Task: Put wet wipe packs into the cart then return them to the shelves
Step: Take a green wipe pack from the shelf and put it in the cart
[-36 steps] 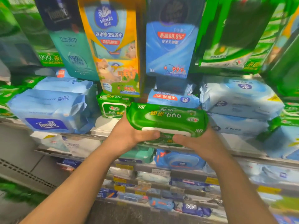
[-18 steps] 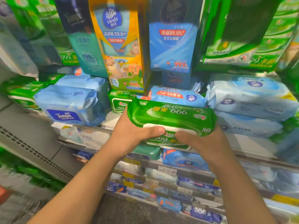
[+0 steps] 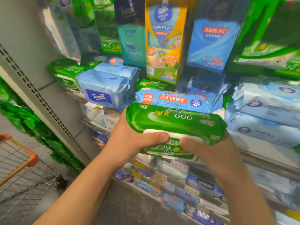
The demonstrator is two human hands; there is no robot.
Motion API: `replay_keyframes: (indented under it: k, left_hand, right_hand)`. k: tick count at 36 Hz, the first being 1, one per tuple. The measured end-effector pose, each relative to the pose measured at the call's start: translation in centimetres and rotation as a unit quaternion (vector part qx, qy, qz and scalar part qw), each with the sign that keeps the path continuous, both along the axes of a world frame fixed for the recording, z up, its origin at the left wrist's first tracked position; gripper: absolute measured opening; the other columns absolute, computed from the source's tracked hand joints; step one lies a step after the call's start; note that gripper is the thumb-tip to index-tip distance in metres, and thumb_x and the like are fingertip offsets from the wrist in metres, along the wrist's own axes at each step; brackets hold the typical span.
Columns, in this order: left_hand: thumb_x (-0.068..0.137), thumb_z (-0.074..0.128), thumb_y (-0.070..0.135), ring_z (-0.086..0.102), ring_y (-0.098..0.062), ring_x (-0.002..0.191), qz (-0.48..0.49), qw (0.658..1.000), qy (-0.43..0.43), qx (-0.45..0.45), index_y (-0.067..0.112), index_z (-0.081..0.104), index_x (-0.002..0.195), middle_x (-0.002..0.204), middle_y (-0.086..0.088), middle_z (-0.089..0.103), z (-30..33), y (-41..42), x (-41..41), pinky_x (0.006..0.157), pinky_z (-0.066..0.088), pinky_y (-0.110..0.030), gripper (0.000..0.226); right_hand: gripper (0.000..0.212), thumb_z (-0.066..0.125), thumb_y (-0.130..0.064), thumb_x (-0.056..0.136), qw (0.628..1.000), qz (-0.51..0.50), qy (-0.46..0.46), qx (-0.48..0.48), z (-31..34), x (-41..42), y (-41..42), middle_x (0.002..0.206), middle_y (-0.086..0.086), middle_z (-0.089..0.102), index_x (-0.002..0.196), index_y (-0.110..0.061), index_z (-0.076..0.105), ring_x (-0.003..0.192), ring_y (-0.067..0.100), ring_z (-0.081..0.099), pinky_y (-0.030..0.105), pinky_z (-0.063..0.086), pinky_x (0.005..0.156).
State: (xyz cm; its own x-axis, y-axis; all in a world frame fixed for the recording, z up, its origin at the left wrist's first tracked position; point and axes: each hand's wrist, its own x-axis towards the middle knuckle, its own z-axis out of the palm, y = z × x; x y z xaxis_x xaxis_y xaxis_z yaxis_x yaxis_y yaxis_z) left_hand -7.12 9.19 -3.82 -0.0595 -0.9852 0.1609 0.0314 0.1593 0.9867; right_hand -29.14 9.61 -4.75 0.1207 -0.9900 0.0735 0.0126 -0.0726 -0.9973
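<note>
Both hands, left hand (image 3: pixel 129 143) and right hand (image 3: pixel 209 153), grip two stacked green wipe packs (image 3: pixel 175 122).

We see our two forearms bare from the frame's bottom edge up to the wrists, no sleeves, and our left hand (image 3: pixel 129 143) and right hand (image 3: pixel 211 153) wear short, plain nails.

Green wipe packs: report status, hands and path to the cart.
Left hand and right hand both grip two stacked green wipe packs. Packs off the shelf. Cart lower left, nothing between.
</note>
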Motion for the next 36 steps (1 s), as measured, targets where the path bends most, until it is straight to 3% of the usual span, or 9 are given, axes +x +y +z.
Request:
replay_keyframes:
  k: [2,8,12,14,16,19,23,28,36]
  left_hand:
    - [0.069,0.088,0.004,0.074,-0.032,0.106,0.004,1.0,0.014,0.0,0.001,0.066,0.122,0.114,-0.014,0.076,0.1,0.9,1.1,0.088,0.06,-0.042,0.057]
    - [0.071,0.087,0.012,0.07,-0.038,0.113,0.014,0.998,0.059,0.001,0.002,0.065,0.127,0.121,-0.019,0.073,0.2,4.5,6.0,0.099,0.054,-0.06,0.061]
    - [0.071,0.087,0.008,0.072,-0.033,0.11,0.059,0.997,0.051,0.001,0.001,0.067,0.123,0.117,-0.015,0.075,0.2,7.9,10.7,0.095,0.058,-0.05,0.057]
    - [0.069,0.088,0.007,0.073,-0.032,0.107,0.087,0.994,0.062,0.003,0.0,0.067,0.122,0.115,-0.015,0.076,0.0,9.8,13.3,0.09,0.059,-0.044,0.058]
    - [0.068,0.088,0.009,0.072,-0.035,0.108,0.113,0.99,0.081,0.008,-0.001,0.066,0.123,0.115,-0.016,0.075,-0.1,11.8,16.1,0.092,0.059,-0.049,0.06]
    - [0.068,0.089,0.01,0.072,-0.036,0.108,0.146,0.986,0.082,0.01,0.002,0.068,0.122,0.115,-0.017,0.075,-0.2,15.0,20.1,0.096,0.056,-0.057,0.058]
    - [0.066,0.09,0.01,0.073,-0.036,0.108,0.197,0.976,0.09,0.013,0.006,0.07,0.12,0.114,-0.016,0.076,0.1,19.5,25.3,0.096,0.055,-0.059,0.057]
    - [0.071,0.088,0.005,0.074,-0.034,0.106,0.258,0.961,0.087,0.038,0.008,0.069,0.121,0.114,-0.015,0.076,0.2,25.4,31.7,0.095,0.056,-0.058,0.054]
    - [0.071,0.085,0.009,0.077,-0.026,0.096,0.375,0.923,0.066,0.052,0.012,0.073,0.113,0.104,-0.007,0.079,-0.1,32.7,39.6,0.084,0.062,-0.042,0.044]
  right_hand:
    - [0.066,0.089,-0.027,0.051,1.0,-0.009,0.012,0.003,0.6,1.2,0.7,0.103,-0.007,0.078,0.114,-0.024,0.07,0.094,0.015,0.076,0.032,0.061,0.076]
    - [0.076,0.091,-0.037,0.041,0.999,0.001,0.05,0.009,1.6,6.5,3.0,0.1,-0.008,0.079,0.113,-0.026,0.068,0.09,0.016,0.076,0.043,0.058,0.085]
    - [0.074,0.092,-0.039,0.033,0.998,0.015,0.06,0.011,1.7,11.3,5.0,0.093,-0.007,0.079,0.103,-0.028,0.071,0.085,0.016,0.077,0.04,0.059,0.08]
    - [0.074,0.1,-0.033,0.036,0.996,0.038,0.076,0.003,2.0,14.1,6.0,0.094,-0.008,0.079,0.104,-0.028,0.073,0.086,0.016,0.077,0.038,0.059,0.079]
    - [0.07,0.098,-0.036,0.049,0.993,0.078,0.093,-0.013,2.1,17.1,7.0,0.1,-0.004,0.079,0.112,-0.021,0.072,0.09,0.019,0.077,0.041,0.059,0.082]
    - [0.081,0.096,-0.043,0.043,0.991,0.096,0.089,-0.003,1.7,21.5,8.4,0.098,-0.003,0.079,0.115,-0.017,0.069,0.088,0.02,0.077,0.044,0.06,0.084]
    - [0.073,0.1,-0.029,0.045,0.987,0.139,0.086,-0.001,1.8,27.9,10.8,0.092,-0.004,0.08,0.11,-0.015,0.071,0.082,0.017,0.077,0.04,0.063,0.076]
    - [0.052,0.079,-0.004,0.061,0.967,0.255,0.018,0.02,2.4,36.0,14.3,0.09,0.004,0.08,0.111,-0.005,0.068,0.077,0.019,0.077,0.024,0.059,0.058]
    - [0.063,0.083,-0.013,0.057,0.931,0.361,0.033,0.026,1.3,47.2,17.1,0.1,0.008,0.079,0.118,-0.005,0.067,0.087,0.026,0.077,0.03,0.061,0.064]
